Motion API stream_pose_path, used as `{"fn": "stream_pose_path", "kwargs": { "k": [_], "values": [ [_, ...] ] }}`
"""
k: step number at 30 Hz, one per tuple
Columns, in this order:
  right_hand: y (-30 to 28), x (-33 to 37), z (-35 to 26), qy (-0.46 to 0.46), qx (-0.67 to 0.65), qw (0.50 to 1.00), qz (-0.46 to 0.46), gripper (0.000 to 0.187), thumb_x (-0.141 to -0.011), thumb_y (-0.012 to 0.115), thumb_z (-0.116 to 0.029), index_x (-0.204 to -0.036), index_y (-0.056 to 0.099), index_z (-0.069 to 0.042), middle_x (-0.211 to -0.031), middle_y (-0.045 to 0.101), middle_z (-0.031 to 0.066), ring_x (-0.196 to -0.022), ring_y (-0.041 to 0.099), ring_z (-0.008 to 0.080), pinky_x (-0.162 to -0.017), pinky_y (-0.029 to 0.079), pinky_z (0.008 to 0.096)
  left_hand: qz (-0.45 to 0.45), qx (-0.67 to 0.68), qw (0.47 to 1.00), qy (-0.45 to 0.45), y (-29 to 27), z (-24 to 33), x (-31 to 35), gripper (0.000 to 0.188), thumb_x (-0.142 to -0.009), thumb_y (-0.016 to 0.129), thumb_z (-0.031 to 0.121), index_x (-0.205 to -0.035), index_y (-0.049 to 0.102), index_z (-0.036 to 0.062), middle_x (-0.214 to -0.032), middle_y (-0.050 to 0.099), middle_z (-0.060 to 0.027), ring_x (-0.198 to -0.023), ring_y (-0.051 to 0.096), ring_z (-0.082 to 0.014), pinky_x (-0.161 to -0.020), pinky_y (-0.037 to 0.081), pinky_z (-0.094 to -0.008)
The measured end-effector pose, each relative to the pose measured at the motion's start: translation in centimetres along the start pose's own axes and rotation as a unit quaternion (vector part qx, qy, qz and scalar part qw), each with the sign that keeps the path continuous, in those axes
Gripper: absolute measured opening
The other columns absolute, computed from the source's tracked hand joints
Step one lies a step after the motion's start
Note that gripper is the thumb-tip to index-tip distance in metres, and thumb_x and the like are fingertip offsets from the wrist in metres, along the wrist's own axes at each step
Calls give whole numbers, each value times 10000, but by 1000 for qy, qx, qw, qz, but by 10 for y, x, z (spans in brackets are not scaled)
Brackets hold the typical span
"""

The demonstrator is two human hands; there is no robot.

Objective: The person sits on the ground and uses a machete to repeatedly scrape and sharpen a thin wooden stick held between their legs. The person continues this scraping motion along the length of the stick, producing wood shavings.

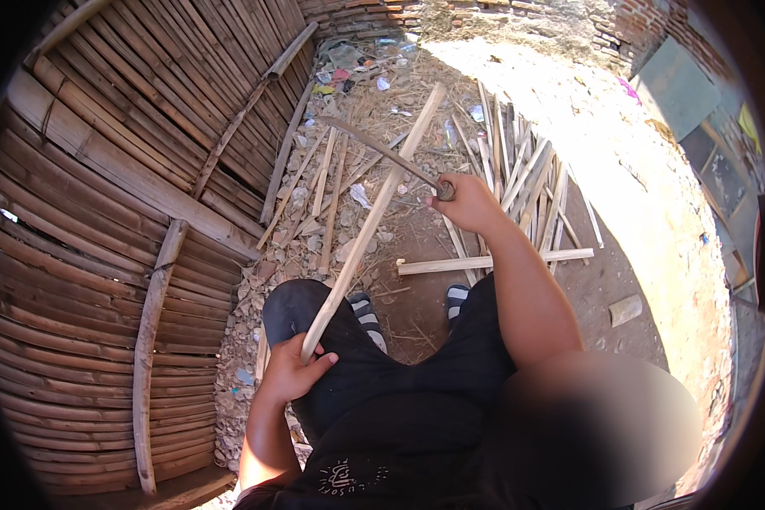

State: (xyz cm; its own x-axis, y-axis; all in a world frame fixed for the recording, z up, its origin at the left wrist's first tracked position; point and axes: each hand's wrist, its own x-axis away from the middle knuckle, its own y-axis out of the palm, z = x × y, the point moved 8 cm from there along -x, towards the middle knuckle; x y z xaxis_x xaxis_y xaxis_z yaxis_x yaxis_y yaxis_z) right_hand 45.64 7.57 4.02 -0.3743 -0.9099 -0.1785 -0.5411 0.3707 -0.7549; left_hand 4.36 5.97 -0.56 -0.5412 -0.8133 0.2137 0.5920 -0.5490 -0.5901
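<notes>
My left hand is closed round the near end of a long, pale bamboo strip, beside my left thigh. From there the strip slants away from me, up and to the right. My right hand grips the short handle of a machete, whose long dark blade points to the far left. The blade crosses the strip in its upper half; whether the two touch I cannot tell. Under my right forearm lies another pale strip, set crosswise on the ground.
A heap of split strips fans out beyond my right hand. Slatted bamboo wall stands close on my left. Rubble and litter cover the ground toward a brick wall. A short pale block lies at right.
</notes>
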Motion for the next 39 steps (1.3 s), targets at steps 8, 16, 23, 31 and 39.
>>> {"fn": "stream_pose_path", "kwargs": {
  "k": [8, 16, 23, 31, 39],
  "values": [
    [47, 18, -44, -113, 40, 982, -148, 394, -843, 796, -387, -1079, 726, -79, -893, 720, 211, -887, 697, 419, -806, 539, 499, 20, 30, 999, 0, 1, -9, 0, 306, -833, 883, 228, -886, 641, 48, -628, 564, 19, -584, 517, -69, -542, 438, -274],
    [63, 31, -60, -187, 68, 956, -215, 399, -835, 790, -407, -1097, 733, -112, -893, 721, 197, -932, 698, 416, -832, 546, 516, 13, 5, 1000, 3, -1, -4, 0, 314, -829, 885, 237, -889, 645, 44, -632, 572, 15, -589, 529, -76, -546, 445, -280],
    [2, -4, 11, -8, -5, 1000, -1, 443, -834, 831, -364, -1063, 715, -4, -772, 676, 205, -726, 678, 317, -698, 525, 435, 7, -4, 1000, 12, -2, 6, 0, 308, -833, 882, 227, -877, 637, 46, -630, 566, 18, -589, 523, -73, -542, 442, -279],
    [45, 19, -45, -122, 52, 979, -152, 397, -830, 803, -387, -1059, 725, -72, -854, 713, 207, -883, 698, 407, -800, 539, 500, 14, 21, 1000, -7, 0, -4, 0, 302, -836, 879, 225, -882, 639, 48, -637, 570, 23, -594, 523, -71, -547, 440, -274],
    [53, 29, -59, -167, 52, 964, -202, 369, -836, 789, -405, -1041, 724, -104, -851, 710, 185, -910, 696, 410, -806, 538, 518, 13, -3, 1000, 5, -2, 0, 1, 297, -834, 878, 225, -891, 650, 43, -637, 574, 17, -594, 527, -75, -549, 444, -279]
  ]
}}
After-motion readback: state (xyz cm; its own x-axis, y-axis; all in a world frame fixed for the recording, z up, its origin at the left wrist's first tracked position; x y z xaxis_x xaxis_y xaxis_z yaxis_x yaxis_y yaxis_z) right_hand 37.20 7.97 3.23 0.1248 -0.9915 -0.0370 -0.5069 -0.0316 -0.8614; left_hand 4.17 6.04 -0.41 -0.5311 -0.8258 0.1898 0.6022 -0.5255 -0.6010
